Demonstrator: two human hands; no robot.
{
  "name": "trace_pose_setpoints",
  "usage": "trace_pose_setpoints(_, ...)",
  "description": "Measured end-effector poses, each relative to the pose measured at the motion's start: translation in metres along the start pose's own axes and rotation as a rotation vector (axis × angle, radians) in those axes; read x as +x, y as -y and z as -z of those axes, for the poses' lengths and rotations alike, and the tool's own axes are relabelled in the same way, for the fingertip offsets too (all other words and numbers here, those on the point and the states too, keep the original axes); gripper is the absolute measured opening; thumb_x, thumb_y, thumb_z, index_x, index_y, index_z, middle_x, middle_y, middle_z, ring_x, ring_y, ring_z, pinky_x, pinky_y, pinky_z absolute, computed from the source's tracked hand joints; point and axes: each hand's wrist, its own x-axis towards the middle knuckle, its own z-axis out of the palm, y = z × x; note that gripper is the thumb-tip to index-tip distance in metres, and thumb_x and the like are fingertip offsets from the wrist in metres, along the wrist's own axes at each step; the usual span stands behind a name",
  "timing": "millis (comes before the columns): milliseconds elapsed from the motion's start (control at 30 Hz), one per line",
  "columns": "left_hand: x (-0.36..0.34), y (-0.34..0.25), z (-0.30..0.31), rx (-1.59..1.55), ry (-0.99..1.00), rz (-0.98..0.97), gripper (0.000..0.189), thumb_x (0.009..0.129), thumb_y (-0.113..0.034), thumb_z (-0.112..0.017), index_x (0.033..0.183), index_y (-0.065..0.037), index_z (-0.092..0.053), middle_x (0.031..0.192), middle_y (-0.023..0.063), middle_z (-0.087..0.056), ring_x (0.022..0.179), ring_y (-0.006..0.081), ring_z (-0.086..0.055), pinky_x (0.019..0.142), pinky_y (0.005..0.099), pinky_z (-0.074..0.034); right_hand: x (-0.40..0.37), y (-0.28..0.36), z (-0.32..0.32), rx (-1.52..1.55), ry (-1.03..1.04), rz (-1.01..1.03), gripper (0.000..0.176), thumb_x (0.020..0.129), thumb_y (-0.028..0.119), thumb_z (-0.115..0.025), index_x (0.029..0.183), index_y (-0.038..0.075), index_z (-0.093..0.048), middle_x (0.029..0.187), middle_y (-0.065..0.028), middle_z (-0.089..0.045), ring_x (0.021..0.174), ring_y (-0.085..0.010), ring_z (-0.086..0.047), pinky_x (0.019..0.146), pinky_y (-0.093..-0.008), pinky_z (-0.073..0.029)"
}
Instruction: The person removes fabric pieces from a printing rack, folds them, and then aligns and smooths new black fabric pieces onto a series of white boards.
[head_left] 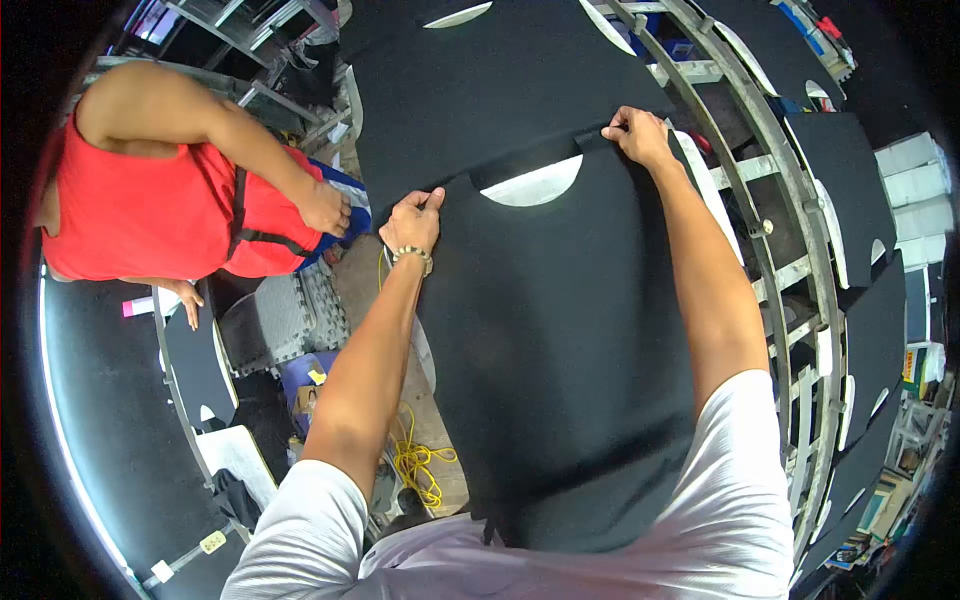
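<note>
Wearing a white short-sleeved shirt in the head view, we stretch a flat, black fabric shirt panel between both hands. It lies lengthwise on a white-topped desk, whose surface shows as a half-moon through the panel's neck cut. Our left hand pinches the panel's upper left corner near the desk's left edge, thumb and fingers closed on the cloth; a beaded bracelet circles that wrist. Our right hand pinches the upper right corner by the desk's right edge, its fingers likewise closed. Another black fabric panel lies just beyond. Along the right edge runs a grey metal rail frame. Past the left edge, a person in a red sleeveless top stands near, and a tangled yellow cable lies on the floor.
</note>
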Motion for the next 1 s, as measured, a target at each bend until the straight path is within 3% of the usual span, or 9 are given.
trace_pose_setpoints(100, -0.002, -0.006, -0.001, 0.011, -0.079, -0.017, 0.040, 0.089, -0.053, -0.059, 0.095, -0.016, -0.074, 0.091, 0.0075, -0.074, 0.087, 0.0284, -0.069, 0.083, 0.0388, -0.047, -0.026, 0.002, 0.008, -0.169, -0.146, 0.106, 0.033, 0.079, 0.036, -0.077, 0.098, 0.010, -0.070, 0.099, -0.0123, -0.071, 0.100, -0.0317, -0.065, 0.098, -0.0465, -0.041)
trace_pose_setpoints(167, 0.013, 0.007, -0.008, -0.008, -0.143, -0.014, 0.040, 0.092, -0.049, -0.057, 0.095, -0.013, -0.074, 0.092, 0.0080, -0.074, 0.086, 0.0285, -0.069, 0.084, 0.0391, -0.047, -0.057, -0.004, 0.022, -0.119, -0.545, 0.343, 0.039, 0.081, 0.037, -0.075, 0.105, 0.007, -0.068, 0.102, -0.0162, -0.069, 0.102, -0.0335, -0.063, 0.095, -0.0469, -0.042)
trace_pose_setpoints(233, 0.048, 0.042, -0.014, -0.711, 0.080, -0.282, 0.036, 0.098, -0.035, -0.054, 0.096, -0.003, -0.072, 0.092, 0.0098, -0.074, 0.084, 0.0248, -0.069, 0.083, 0.0366, -0.049, -0.110, -0.020, 0.048, -0.104, -0.561, 0.248, 0.044, 0.083, 0.037, -0.073, 0.110, 0.003, -0.066, 0.106, -0.0205, -0.066, 0.104, -0.0369, -0.061, 0.094, -0.0477, -0.044)
trace_pose_setpoints(300, 0.037, 0.055, 0.009, -1.022, -0.061, -0.208, 0.034, 0.100, -0.023, -0.050, 0.094, 0.003, -0.070, 0.091, 0.0119, -0.073, 0.083, 0.0209, -0.068, 0.079, 0.0349, -0.051, -0.174, -0.064, 0.082, -0.187, -0.386, 0.089, 0.045, 0.086, 0.035, -0.071, 0.113, 0.000, -0.063, 0.108, -0.0233, -0.064, 0.102, -0.0400, -0.060, 0.091, -0.0477, -0.046)
trace_pose_setpoints(433, -0.068, 0.138, 0.050, -0.678, -0.235, -0.359, 0.043, 0.102, -0.030, -0.050, 0.068, -0.005, -0.054, 0.067, 0.0014, -0.055, 0.062, 0.0112, -0.049, 0.058, 0.0280, -0.040, -0.300, -0.143, 0.110, -0.287, -0.289, -0.214, 0.035, 0.093, 0.030, -0.064, 0.103, -0.003, -0.065, 0.096, -0.0240, -0.065, 0.089, -0.0403, -0.063, 0.080, -0.0445, -0.049)
trace_pose_setpoints(533, -0.214, 0.165, 0.047, -0.752, 0.446, 0.373, 0.046, 0.100, -0.051, -0.047, 0.082, -0.011, -0.058, 0.077, -0.0005, -0.058, 0.068, 0.0111, -0.052, 0.060, 0.0275, -0.040, -0.344, -0.160, 0.104, -0.173, -0.178, -0.188, 0.038, 0.097, 0.033, -0.058, 0.111, -0.001, -0.064, 0.104, -0.0246, -0.066, 0.097, -0.0399, -0.063, 0.084, -0.0428, -0.050)
trace_pose_setpoints(633, -0.302, 0.215, 0.018, -0.960, 0.847, 0.553, 0.051, 0.097, -0.047, -0.056, 0.122, -0.003, -0.058, 0.104, 0.0059, -0.069, 0.094, 0.0162, -0.063, 0.084, 0.0269, -0.048, -0.356, -0.177, 0.094, 0.047, -0.172, -0.295, 0.048, 0.095, 0.040, -0.061, 0.117, -0.003, -0.063, 0.106, -0.0229, -0.068, 0.096, -0.0344, -0.066, 0.088, -0.0405, -0.049)
trace_pose_setpoints(833, -0.337, 0.190, 0.048, -0.921, 0.668, 0.496, 0.024, 0.090, -0.026, -0.071, 0.093, -0.005, -0.062, 0.083, 0.0013, -0.065, 0.065, 0.0085, -0.056, 0.060, 0.0251, -0.046, -0.349, -0.188, 0.108, 0.191, -0.209, -0.556, 0.028, 0.081, 0.022, -0.081, 0.086, -0.001, -0.066, 0.076, -0.0038, -0.064, 0.072, -0.0118, -0.056, 0.071, -0.0284, -0.047)
trace_pose_setpoints(1000, -0.352, 0.199, 0.034, -0.828, 0.449, 0.500, 0.020, 0.088, -0.022, -0.074, 0.079, -0.010, -0.061, 0.073, 0.0015, -0.063, 0.052, 0.0078, -0.052, 0.041, 0.0233, -0.039, -0.357, -0.190, 0.119, 0.170, -0.393, -0.515, 0.029, 0.073, 0.012, -0.085, 0.087, 0.002, -0.062, 0.074, -0.0017, -0.064, 0.068, -0.0103, -0.057, 0.070, -0.0255, -0.048)
